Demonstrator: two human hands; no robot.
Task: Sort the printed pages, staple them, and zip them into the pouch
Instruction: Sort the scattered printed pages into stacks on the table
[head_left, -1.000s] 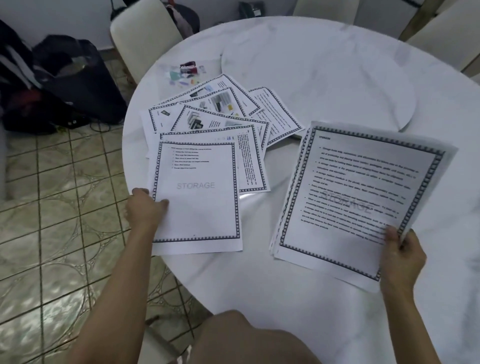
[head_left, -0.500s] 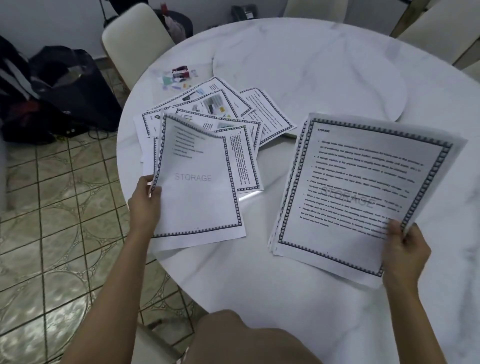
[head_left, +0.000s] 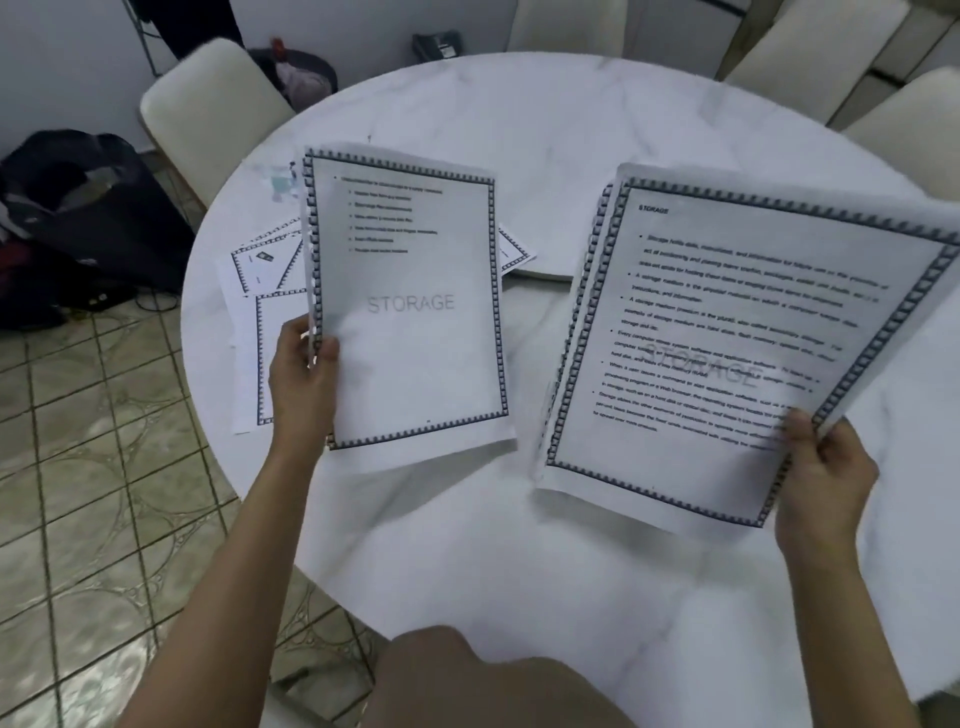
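The left hand (head_left: 304, 364) pinches one page (head_left: 410, 306) by its edge above the table (head_left: 519, 545). The right hand (head_left: 821, 467) grips a stack (head_left: 727, 338) by one corner over the table's right side, where it could fan out and lose its order. Loose pages (head_left: 254, 270) lie near the table's left rim. What may be the pouch (head_left: 278, 182) is blurred at the far-left rim, its contents unclear.

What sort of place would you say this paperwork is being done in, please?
Most likely a home dining area, though I can't be sure: a round marble-look table, cream padded chairs around it, and patterned floor tiles.
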